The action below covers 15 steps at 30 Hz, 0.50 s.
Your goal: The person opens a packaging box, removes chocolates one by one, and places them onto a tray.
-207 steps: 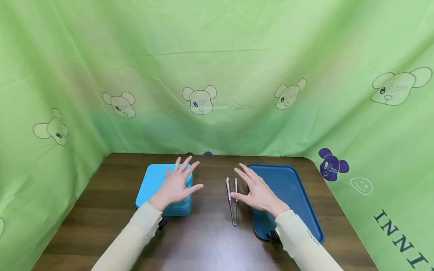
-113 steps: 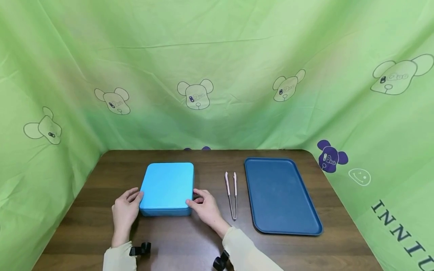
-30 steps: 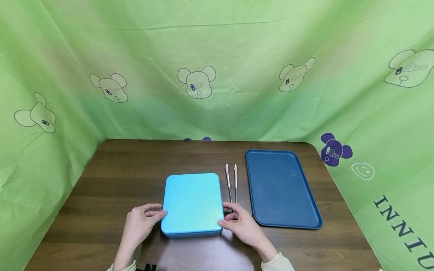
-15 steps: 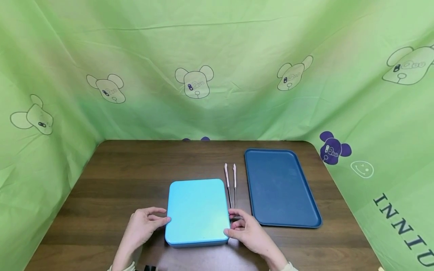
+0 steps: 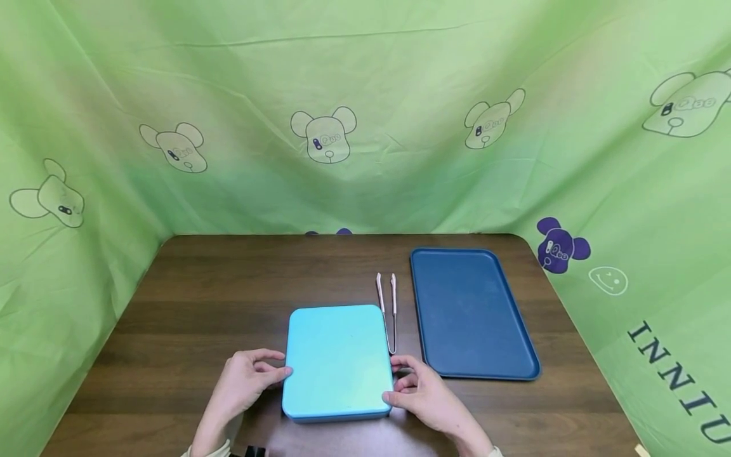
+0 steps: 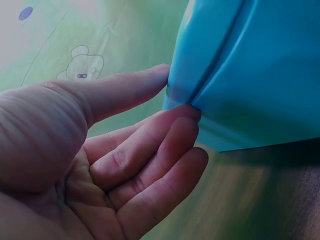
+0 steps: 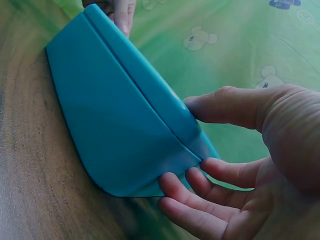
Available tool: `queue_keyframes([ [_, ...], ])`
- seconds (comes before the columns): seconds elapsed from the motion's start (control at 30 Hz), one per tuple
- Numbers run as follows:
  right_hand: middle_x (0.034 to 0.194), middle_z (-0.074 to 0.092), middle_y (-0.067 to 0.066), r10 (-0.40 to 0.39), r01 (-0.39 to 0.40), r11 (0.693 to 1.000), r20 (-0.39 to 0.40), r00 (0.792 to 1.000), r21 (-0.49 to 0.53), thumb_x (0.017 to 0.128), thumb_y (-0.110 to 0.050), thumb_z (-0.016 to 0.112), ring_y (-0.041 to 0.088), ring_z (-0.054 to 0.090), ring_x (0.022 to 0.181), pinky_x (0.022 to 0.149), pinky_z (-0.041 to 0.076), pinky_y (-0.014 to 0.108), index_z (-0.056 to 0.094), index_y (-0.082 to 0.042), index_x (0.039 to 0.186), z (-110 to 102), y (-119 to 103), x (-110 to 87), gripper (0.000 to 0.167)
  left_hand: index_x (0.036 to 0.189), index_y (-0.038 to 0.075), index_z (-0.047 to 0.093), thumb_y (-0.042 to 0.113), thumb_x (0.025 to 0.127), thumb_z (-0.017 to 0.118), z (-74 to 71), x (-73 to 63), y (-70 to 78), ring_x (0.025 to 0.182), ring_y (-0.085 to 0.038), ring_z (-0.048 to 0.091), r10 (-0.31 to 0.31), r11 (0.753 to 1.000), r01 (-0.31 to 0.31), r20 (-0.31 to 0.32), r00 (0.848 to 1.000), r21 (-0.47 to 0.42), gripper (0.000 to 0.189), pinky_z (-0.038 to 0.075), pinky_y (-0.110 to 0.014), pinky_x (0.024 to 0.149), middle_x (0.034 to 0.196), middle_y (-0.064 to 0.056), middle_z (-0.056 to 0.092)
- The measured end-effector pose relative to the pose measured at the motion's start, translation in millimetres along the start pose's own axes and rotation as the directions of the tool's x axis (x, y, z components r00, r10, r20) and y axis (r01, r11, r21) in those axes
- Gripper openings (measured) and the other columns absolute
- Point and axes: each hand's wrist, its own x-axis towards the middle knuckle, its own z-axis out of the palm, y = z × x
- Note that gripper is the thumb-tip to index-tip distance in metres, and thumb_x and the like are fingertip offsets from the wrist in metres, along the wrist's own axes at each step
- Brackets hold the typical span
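Blue box [image 5: 338,362] on the counter [image 5: 217,285], pinched from both sides.
My left grip [image 5: 242,384] is drawn nearly together, thumb and fingers on its left side; my right grip [image 5: 425,393] pinches its right. Tongs [image 5: 394,295] lie just beside it, then the tray [image 5: 471,314]; green cloth [image 5: 331,70] hangs behind.

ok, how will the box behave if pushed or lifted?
The box is probably stiff: it shows no sag. Low and broad, it seems likelier to slide than tip. The lid might come off alone, given the seam in both wrist views.
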Motion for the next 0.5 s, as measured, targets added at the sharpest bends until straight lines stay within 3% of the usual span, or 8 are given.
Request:
queue_keyframes([
  [0.5, 0.095, 0.063, 0.010, 0.034, -0.034, 0.999, 0.005, 0.999, 0.036, 0.085, -0.017, 0.082, 0.018, 0.061, 0.083, 0.059, 0.048, 0.024, 0.050, 0.005, 0.137, -3.4, 0.5, -5.5, 0.066, 0.100, 0.003, 0.076, 0.021, 0.087, 0.081, 5.9, 1.2, 2.9, 0.063, -0.018, 0.068, 0.039, 0.999, -0.039, -0.008, 0.999, -0.036, 0.023, 0.054, -0.027, 0.060, 0.067, -0.004, 0.071],
])
